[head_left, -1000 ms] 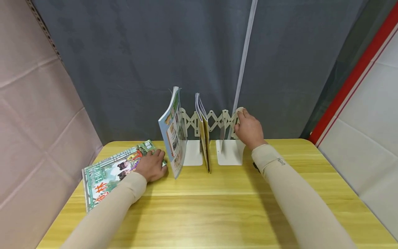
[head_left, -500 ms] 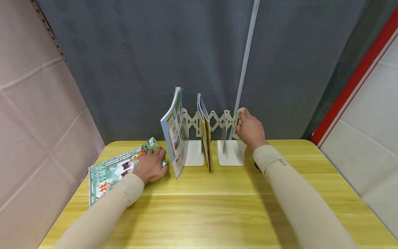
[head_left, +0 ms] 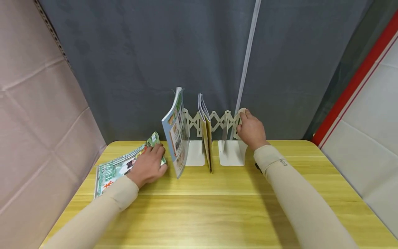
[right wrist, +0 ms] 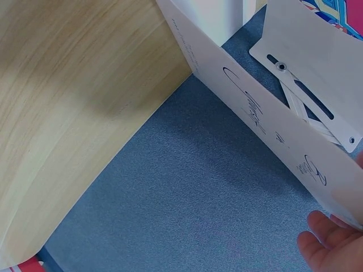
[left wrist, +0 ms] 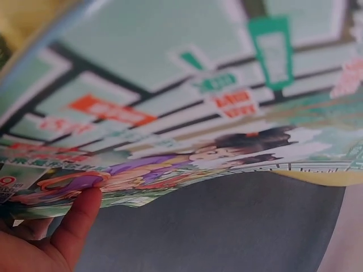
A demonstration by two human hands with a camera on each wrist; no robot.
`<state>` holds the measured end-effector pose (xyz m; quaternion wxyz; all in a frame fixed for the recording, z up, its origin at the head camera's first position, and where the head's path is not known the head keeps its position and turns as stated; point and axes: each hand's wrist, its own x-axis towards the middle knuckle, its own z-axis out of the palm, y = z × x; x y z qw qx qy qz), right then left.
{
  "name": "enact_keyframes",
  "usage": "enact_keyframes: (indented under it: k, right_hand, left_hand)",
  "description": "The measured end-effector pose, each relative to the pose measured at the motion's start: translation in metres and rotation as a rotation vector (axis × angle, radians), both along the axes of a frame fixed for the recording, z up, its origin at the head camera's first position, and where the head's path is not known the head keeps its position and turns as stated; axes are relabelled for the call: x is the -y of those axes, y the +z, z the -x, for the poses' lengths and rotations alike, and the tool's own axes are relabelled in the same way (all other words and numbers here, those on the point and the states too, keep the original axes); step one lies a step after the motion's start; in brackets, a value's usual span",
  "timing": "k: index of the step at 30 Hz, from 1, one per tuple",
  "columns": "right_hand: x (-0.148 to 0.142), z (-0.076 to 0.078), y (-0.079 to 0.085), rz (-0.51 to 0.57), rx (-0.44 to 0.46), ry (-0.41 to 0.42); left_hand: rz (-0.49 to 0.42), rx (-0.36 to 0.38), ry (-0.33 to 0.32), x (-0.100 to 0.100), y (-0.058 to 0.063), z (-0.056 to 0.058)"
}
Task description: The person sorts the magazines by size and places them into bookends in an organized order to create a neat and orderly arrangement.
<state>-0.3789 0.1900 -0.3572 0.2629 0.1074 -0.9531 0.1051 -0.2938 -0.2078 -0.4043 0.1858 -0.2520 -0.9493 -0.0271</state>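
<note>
My left hand (head_left: 148,166) pinches the right end of a colourful magazine (head_left: 115,170) lying at the table's left. In the left wrist view the thumb (left wrist: 78,226) presses on its illustrated cover, which bends upward at that end. My right hand (head_left: 252,130) holds the upper part of the right end plate of a white expandable bookend (head_left: 231,155). That end plate (right wrist: 262,122) has script lettering in the right wrist view, with fingertips at its edge. A blue-covered magazine (head_left: 176,138) stands at the bookend's left end, and thin brown booklets (head_left: 206,140) stand upright in a middle section.
The wooden table (head_left: 186,214) ends at a dark grey curtain (head_left: 140,69) behind the bookend. A pale pink panel (head_left: 40,114) borders the left side, and a white panel with a red strip (head_left: 342,93) borders the right.
The left hand draws the magazine to the right, and its held corner rises from the table. The right hand keeps its hold on the bookend. The head view shifts slightly.
</note>
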Motion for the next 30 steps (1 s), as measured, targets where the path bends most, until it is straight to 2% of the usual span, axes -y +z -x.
enact_keyframes:
  k: [7, 15, 30]
  right_hand:
    - [-0.001, 0.000, 0.000, 0.000, -0.010, 0.011]
    - [-0.001, 0.003, -0.003, 0.000, -0.021, 0.007]
    - [-0.002, 0.005, -0.005, 0.010, -0.032, 0.015]
  left_hand:
    - [-0.097, 0.000, -0.006, 0.000, 0.024, -0.015]
    - [-0.236, -0.080, -0.024, 0.001, 0.046, -0.033]
    - [-0.435, -0.173, -0.064, 0.007, 0.075, -0.069]
